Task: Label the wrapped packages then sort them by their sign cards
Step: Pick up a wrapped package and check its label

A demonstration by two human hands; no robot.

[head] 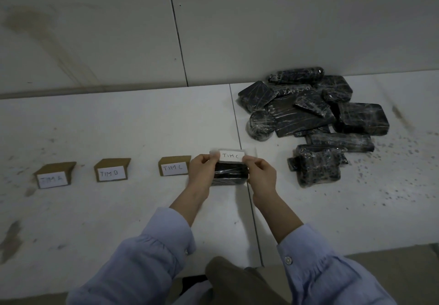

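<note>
A white paper label reading "TIM C" is stretched between my two hands. My left hand pinches its left end and my right hand pinches its right end. Just below the label a black plastic-wrapped package sits between my hands on the white table. Three cardboard sign cards stand in a row to the left: "TIM A", "TIM B" and "TIM C".
A heap of several black wrapped packages lies at the right back of the table against the wall. A seam divides two table tops. Dark specks dot the right side.
</note>
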